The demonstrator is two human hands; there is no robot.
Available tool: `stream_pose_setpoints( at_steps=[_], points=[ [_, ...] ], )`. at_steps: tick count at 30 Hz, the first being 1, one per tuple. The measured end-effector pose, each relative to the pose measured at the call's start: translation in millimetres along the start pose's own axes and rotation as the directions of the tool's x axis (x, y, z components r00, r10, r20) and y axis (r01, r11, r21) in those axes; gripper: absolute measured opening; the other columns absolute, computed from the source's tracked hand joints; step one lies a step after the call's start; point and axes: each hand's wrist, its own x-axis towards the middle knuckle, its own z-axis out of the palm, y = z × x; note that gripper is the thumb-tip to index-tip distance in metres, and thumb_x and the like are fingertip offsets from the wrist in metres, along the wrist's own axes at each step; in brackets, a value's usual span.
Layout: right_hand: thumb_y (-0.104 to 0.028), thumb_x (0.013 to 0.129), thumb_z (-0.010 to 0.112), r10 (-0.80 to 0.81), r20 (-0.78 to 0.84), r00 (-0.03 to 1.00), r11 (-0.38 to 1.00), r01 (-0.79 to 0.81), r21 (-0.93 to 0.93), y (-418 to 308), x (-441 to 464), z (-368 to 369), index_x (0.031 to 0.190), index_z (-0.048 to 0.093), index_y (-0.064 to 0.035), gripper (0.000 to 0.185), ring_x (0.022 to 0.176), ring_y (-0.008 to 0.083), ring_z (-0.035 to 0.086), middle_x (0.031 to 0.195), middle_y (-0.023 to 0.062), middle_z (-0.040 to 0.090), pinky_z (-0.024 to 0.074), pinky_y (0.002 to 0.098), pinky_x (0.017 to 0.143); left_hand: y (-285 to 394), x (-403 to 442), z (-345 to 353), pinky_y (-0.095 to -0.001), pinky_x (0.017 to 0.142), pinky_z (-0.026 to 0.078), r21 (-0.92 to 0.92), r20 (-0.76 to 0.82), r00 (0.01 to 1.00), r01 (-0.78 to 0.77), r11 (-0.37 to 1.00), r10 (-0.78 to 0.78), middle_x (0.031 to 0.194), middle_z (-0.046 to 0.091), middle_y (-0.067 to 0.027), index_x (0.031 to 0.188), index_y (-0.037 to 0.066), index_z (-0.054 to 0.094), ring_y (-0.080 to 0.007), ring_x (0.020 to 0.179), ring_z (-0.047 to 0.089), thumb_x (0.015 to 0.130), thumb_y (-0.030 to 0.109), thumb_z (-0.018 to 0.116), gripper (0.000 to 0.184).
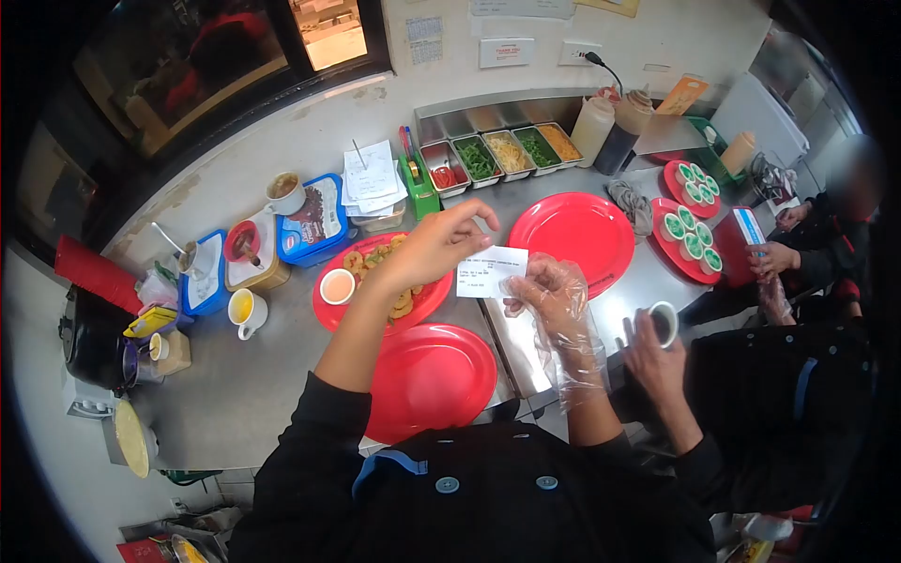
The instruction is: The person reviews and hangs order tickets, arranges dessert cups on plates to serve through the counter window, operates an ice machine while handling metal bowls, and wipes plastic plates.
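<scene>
While right hand (556,296) pinches receipt (481,274) | print mostly unreadable | left forearm (354,338) part-hides food (354,262)

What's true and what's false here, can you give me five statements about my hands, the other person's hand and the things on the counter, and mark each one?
1. Your right hand holds a printed slip. True.
2. Both your hands are gloved. False: the right one wears a clear glove, but your left hand is bare.
3. A small sauce cup sits on the plate of food. True.
4. Three metal trays stand along the wall. False: there are five metal trays.
5. The other person's hand beside your right arm holds a cup. True.
</scene>
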Motion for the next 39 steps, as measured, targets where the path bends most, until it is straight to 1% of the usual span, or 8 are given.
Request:
stream_pose_setpoints(
  at_steps=[3, 6, 9, 11, 13, 19, 27, 39],
  points=[
    [0.000, 0.079, 0.063, 0.026, -0.098, 0.995, 0.997, -0.019, 0.074, 3.8, -5.3, 10.6, 0.082, 0.061, 0.0060, 0.007, 0.058, 0.0147, 0.061, 0.073, 0.0082, 0.060, 0.0540, 0.0258, 0.052, -14.1, -13.7, 4.0, -0.0272, 0.063, 0.044, -0.145, -0.098, 0.994, -0.070, 0.987, 0.056, 0.081, 0.063, -0.0075, 0.101, 0.006, 0.057, -0.0100, 0.071, 0.058, 0.081, 0.009, 0.065, 0.022],
    [-0.003, 0.080, 0.064, 0.098, -0.120, 0.988, 0.986, -0.080, 0.143, 26.3, -13.0, 16.8, 0.089, 0.062, 0.0074, 0.015, 0.059, 0.0173, 0.063, 0.077, 0.0107, 0.062, 0.0559, 0.0273, 0.050, -26.4, -30.4, 5.4, -0.0259, 0.066, 0.047, 0.224, 0.042, 0.999, -0.008, 0.975, -0.001, 0.088, 0.063, -0.0070, 0.101, 0.004, 0.061, -0.0106, 0.078, 0.059, 0.083, 0.007, 0.062, 0.018],
    [-0.008, 0.082, 0.063, 0.246, -0.059, 0.968, 0.965, -0.238, 0.113, 40.9, -37.7, 22.7, 0.092, 0.062, 0.0067, 0.018, 0.064, 0.0159, 0.063, 0.080, 0.0100, 0.063, 0.0541, 0.0273, 0.051, -58.4, -41.8, 13.2, -0.0238, 0.074, 0.048, -0.138, -0.227, 0.970, 0.059, 0.989, -0.089, 0.091, 0.062, -0.0060, 0.101, 0.002, 0.060, -0.0132, 0.090, 0.060, 0.083, -0.002, 0.057, 0.019],
    [-0.012, 0.081, 0.065, 0.234, -0.072, 0.970, 0.971, -0.237, -0.039, 44.6, -55.1, 18.5, 0.098, 0.061, 0.0041, 0.023, 0.062, 0.0190, 0.062, 0.081, 0.0114, 0.064, 0.0527, 0.0297, 0.054, -80.0, -53.1, 9.4, -0.0241, 0.078, 0.047, -0.199, -0.316, 0.940, 0.066, 0.978, -0.128, 0.098, 0.061, -0.0075, 0.108, 0.002, 0.055, -0.0152, 0.095, 0.059, 0.083, -0.006, 0.053, 0.026],
    [-0.015, 0.078, 0.067, -0.060, 0.019, 0.998, 0.717, 0.056, -0.694, 29.5, -70.9, 7.8, 0.103, 0.060, 0.0010, 0.031, 0.068, 0.0262, 0.063, 0.084, 0.0154, 0.065, 0.0522, 0.0348, 0.063, -94.0, -68.4, 6.1, -0.0244, 0.079, 0.047, -0.239, -0.357, 0.923, 0.054, 0.970, -0.140, 0.101, 0.060, -0.0087, 0.113, 0.002, 0.052, -0.0163, 0.097, 0.059, 0.083, -0.008, 0.051, 0.032],
    [-0.024, 0.081, 0.061, -0.115, -0.233, 0.966, 0.357, -0.179, -0.917, -17.3, -80.2, -56.2, 0.116, 0.052, 0.0031, 0.046, 0.094, 0.0363, 0.057, 0.098, 0.0229, 0.059, 0.0444, 0.0443, 0.084, -112.7, -115.2, -7.8, -0.0257, 0.078, 0.048, -0.324, -0.543, 0.785, 0.131, 0.937, -0.297, 0.105, 0.060, -0.0105, 0.125, 0.006, 0.040, -0.0171, 0.096, 0.059, 0.082, -0.009, 0.048, 0.047],
    [-0.036, 0.067, 0.071, 0.165, -0.190, 0.968, -0.092, -0.176, -0.980, 53.8, -71.1, -104.7, 0.107, 0.057, 0.0005, 0.056, 0.097, 0.0353, 0.057, 0.097, 0.0206, 0.061, 0.0429, 0.0408, 0.088, -113.2, -153.2, -13.2, -0.0272, 0.078, 0.049, -0.382, -0.687, 0.648, 0.063, 0.922, -0.329, 0.113, 0.059, -0.0145, 0.125, 0.005, 0.041, -0.0181, 0.099, 0.059, 0.083, -0.008, 0.048, 0.045],
    [-0.032, 0.052, 0.074, 0.264, -0.184, 0.947, -0.136, -0.153, -0.979, 47.1, -65.2, -92.0, 0.090, 0.059, -0.0037, 0.050, 0.087, 0.0341, 0.059, 0.088, 0.0168, 0.062, 0.0477, 0.0424, 0.077, -125.9, -207.8, -23.5, -0.0283, 0.074, 0.050, -0.428, -0.734, 0.534, 0.116, 0.896, -0.420, 0.111, 0.060, -0.0125, 0.127, 0.006, 0.038, -0.0170, 0.096, 0.060, 0.085, -0.005, 0.047, 0.045]
  ],
)
